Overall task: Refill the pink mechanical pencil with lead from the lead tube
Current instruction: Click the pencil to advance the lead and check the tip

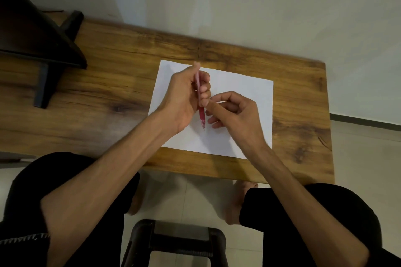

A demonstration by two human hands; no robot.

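Note:
My left hand (184, 95) is closed around the pink mechanical pencil (201, 115), which it holds over a white sheet of paper (249, 93). The pencil's tip points toward me and down at the sheet, and its far end sticks out past my fingers. My right hand (236, 112) is curled just right of the pencil, with thumb and forefinger pinched close to the barrel. Whether those fingers hold a lead or touch the pencil is hidden by blur. No lead tube shows in the head view.
The paper lies on a wooden table (108, 84) set against a pale wall. A dark monitor with a black stand (43, 54) occupies the table's left part. Below the table's near edge are my knees, bare feet and a dark stool (180, 240).

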